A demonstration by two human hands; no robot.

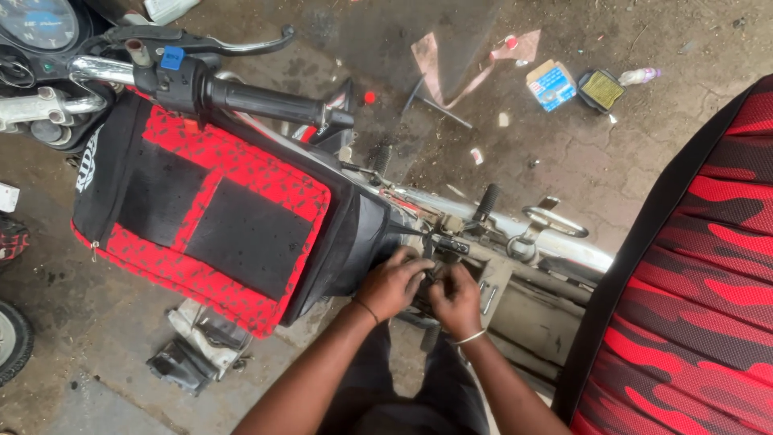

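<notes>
Red-and-black patterned tank cover (217,217), camouflage seat (700,274).

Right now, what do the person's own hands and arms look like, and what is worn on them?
Both forearms are bare, with no sleeves or gloves. The left hand has a thin dark band at the wrist; the right hand has a pale, silvery bangle at the wrist.

The floor (580,153) is rough grey concrete, cracked, stained and dusty, lit by even daylight. Litter lies across its far part: a torn pinkish sheet (451,60), a small blue-and-white carton (551,84), a dark tray with a yellow pad (601,89), and a little clear bottle (642,76). 1 black plastic scrap (181,366) sits nearer, at lower left.
</notes>
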